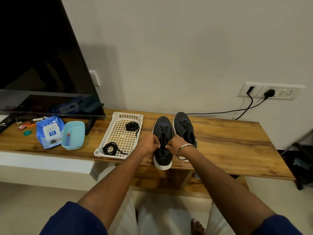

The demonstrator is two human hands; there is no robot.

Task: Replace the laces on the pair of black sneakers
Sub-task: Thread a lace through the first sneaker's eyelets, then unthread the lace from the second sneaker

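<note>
Both hands' fingers pinching near sneaker laces, tray left, second sneaker right

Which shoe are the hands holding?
The left sneaker, next to the white basket. Both hands pinch its laces; the right sneaker is untouched.

Brightness: moderate indoor light, even and soft, slightly warm.
Source: apparently above and in front; not in view.
Shadows: soft grey shadow on the wall right of the television; faint shade under the worktop edge.
Glare: dim reflections in the dark television screen; mild sheen on the worktop wood.
Distortion: wide-angle bending, television edge and worktop leaning outward toward the corners.
Focus: centre fairly sharp; right edge smeared, near sleeves soft.
</note>
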